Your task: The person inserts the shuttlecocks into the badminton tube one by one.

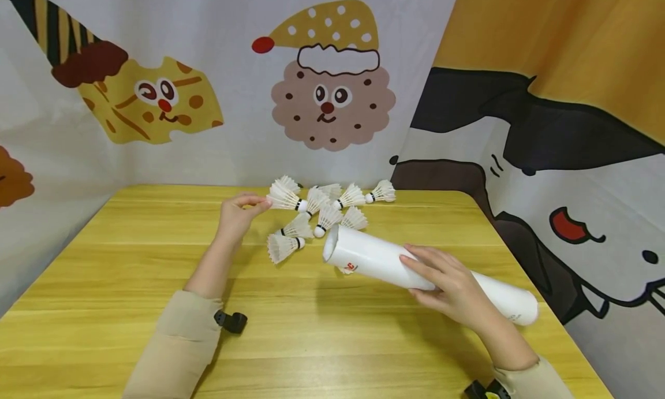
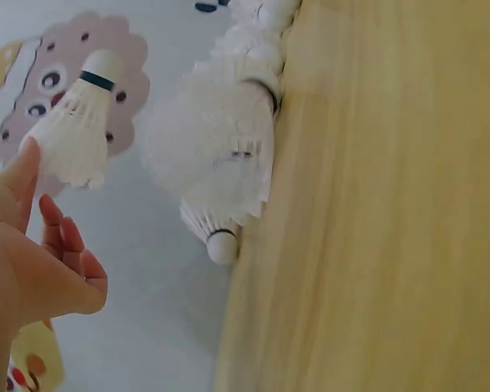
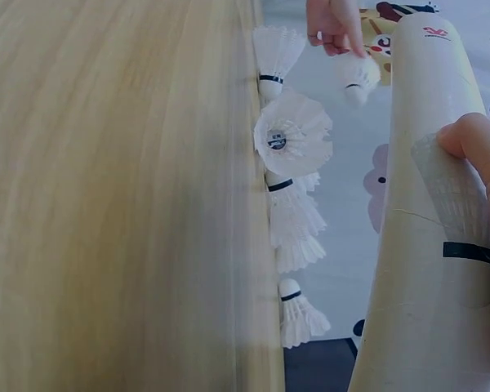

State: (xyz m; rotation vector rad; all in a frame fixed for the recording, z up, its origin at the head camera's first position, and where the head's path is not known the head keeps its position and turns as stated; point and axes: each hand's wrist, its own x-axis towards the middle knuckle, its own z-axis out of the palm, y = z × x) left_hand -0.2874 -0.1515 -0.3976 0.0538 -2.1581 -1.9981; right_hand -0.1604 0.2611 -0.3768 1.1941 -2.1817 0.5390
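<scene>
My left hand pinches a white shuttlecock by the feather rim, its cork pointing away from the fingertips. In the left wrist view it is held up in front of the curtain, apart from the others. My right hand grips a long white shuttlecock tube around its middle. The tube slants, its open mouth toward the middle of the table and its other end to the right. Several loose shuttlecocks lie in a cluster beyond the tube's mouth, and part of another peeks out from beneath it.
The wooden table runs back to a printed curtain with cartoon figures. One shuttlecock lies at the right of the cluster by the table's back edge; another lies at its front left. Both sleeved wrists carry small black devices.
</scene>
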